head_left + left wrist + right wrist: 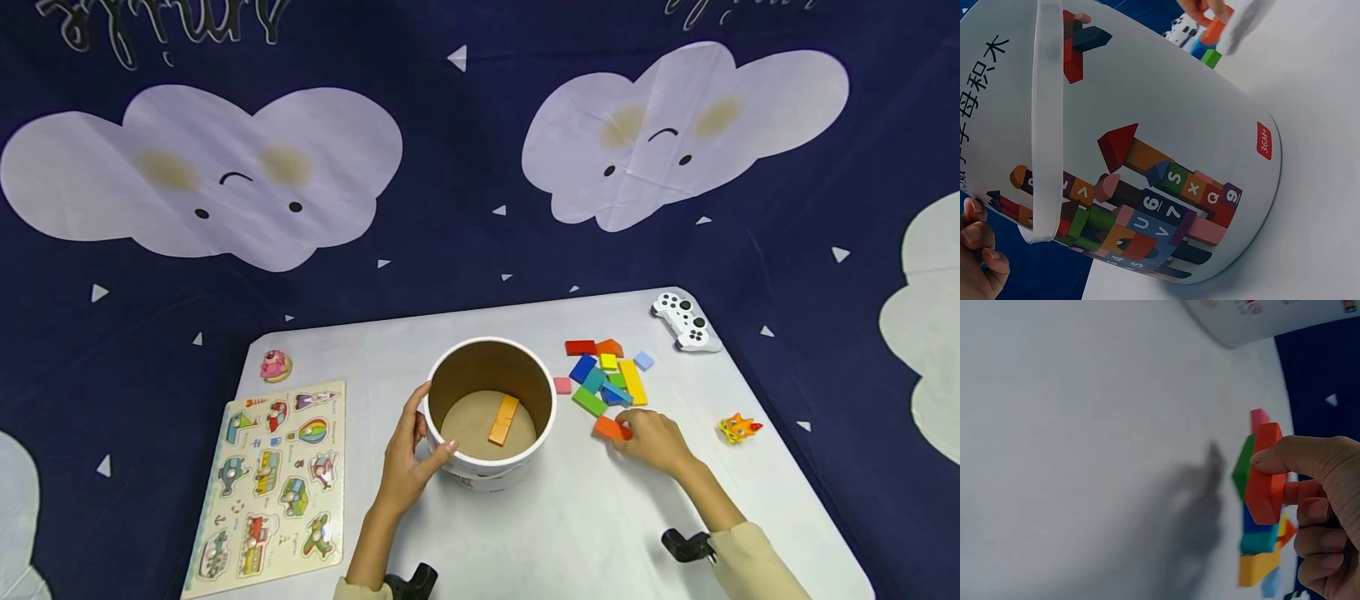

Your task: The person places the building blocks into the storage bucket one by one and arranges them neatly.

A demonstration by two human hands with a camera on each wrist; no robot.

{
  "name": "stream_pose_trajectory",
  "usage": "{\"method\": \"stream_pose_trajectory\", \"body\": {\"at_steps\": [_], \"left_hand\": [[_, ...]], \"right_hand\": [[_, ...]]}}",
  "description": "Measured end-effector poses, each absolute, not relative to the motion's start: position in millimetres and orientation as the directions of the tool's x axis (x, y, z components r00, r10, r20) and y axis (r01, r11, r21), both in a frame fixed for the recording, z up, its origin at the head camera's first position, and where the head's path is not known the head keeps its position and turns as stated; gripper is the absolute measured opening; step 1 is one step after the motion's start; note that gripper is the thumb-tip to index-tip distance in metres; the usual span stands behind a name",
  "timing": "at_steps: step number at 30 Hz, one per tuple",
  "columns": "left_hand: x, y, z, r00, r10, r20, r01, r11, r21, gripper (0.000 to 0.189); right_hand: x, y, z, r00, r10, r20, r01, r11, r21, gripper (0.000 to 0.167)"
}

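Note:
A white bucket (491, 475) with printed blocks on its side stands mid-table, an orange block (503, 420) lying on its bottom. My left hand (408, 458) grips the bucket's left rim, thumb over the near edge; in the left wrist view only some curled fingers (982, 250) show beside the bucket. To the right, my right hand (654, 442) pinches a red-orange block (1265, 475) between thumb and fingers, lifted off the table. Just beyond it lie loose coloured blocks, among them a green block (589, 402) and a yellow block (632, 382).
A wooden picture puzzle board (288, 483) lies at the left, with a pink toy (275, 365) behind it. A white game controller (682, 320) is at the back right corner. Near the right edge sits an orange spiky toy (738, 428).

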State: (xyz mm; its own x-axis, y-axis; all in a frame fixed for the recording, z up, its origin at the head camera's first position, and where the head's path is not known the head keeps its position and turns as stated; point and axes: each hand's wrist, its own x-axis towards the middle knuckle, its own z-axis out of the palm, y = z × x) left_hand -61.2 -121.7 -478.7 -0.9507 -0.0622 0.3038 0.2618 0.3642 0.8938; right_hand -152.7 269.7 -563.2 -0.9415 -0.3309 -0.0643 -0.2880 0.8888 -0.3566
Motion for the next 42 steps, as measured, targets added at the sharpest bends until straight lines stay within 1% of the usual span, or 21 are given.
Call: {"method": "stream_pose_trajectory", "body": {"at_steps": [4, 12, 16, 19, 21, 27, 35, 39, 42], "left_hand": [[-61.1, -121.1, -476.4, -0.953, -0.065, 0.297, 0.254, 0.367, 0.895, 0.077], [-60.1, -122.0, -479.8, -0.957, -0.060, 0.282, 0.240, 0.377, 0.895, 0.077], [-60.4, -122.2, -480.9, -0.958, -0.063, 0.280, 0.237, 0.377, 0.896, 0.077], [-60.1, -122.0, -480.2, -0.958, -0.065, 0.280, 0.236, 0.377, 0.896, 0.077], [-59.8, -121.8, -479.2, -0.957, -0.066, 0.282, 0.238, 0.378, 0.895, 0.077], [-59.7, -121.7, -478.9, -0.959, -0.068, 0.277, 0.232, 0.380, 0.895, 0.077], [-69.4, -127.5, -517.1, -0.957, -0.076, 0.279, 0.228, 0.398, 0.889, 0.082], [-70.5, -129.7, -522.4, -0.956, -0.067, 0.287, 0.239, 0.391, 0.889, 0.082], [-70.6, -130.2, -522.4, -0.952, -0.064, 0.300, 0.254, 0.381, 0.889, 0.082]], "right_hand": [[-154.8, 261.9, -541.9, -0.938, -0.344, -0.038, -0.306, 0.876, -0.372, 0.032], [-160.2, 245.0, -504.9, -0.910, -0.411, -0.050, -0.359, 0.845, -0.396, 0.028], [-165.7, 238.5, -489.7, -0.901, -0.431, -0.057, -0.374, 0.836, -0.402, 0.030], [-170.6, 235.3, -478.2, -0.893, -0.445, -0.060, -0.389, 0.834, -0.392, 0.032], [-173.9, 233.2, -470.0, -0.887, -0.458, -0.059, -0.403, 0.831, -0.384, 0.028], [-184.0, 226.1, -445.2, -0.865, -0.499, -0.057, -0.449, 0.820, -0.354, 0.024], [-197.2, 216.8, -418.7, -0.853, -0.515, -0.084, -0.461, 0.819, -0.343, 0.032], [-202.2, 210.9, -407.6, -0.843, -0.533, -0.078, -0.479, 0.808, -0.344, 0.036], [-204.4, 204.8, -399.7, -0.829, -0.554, -0.073, -0.499, 0.794, -0.347, 0.033]]}}
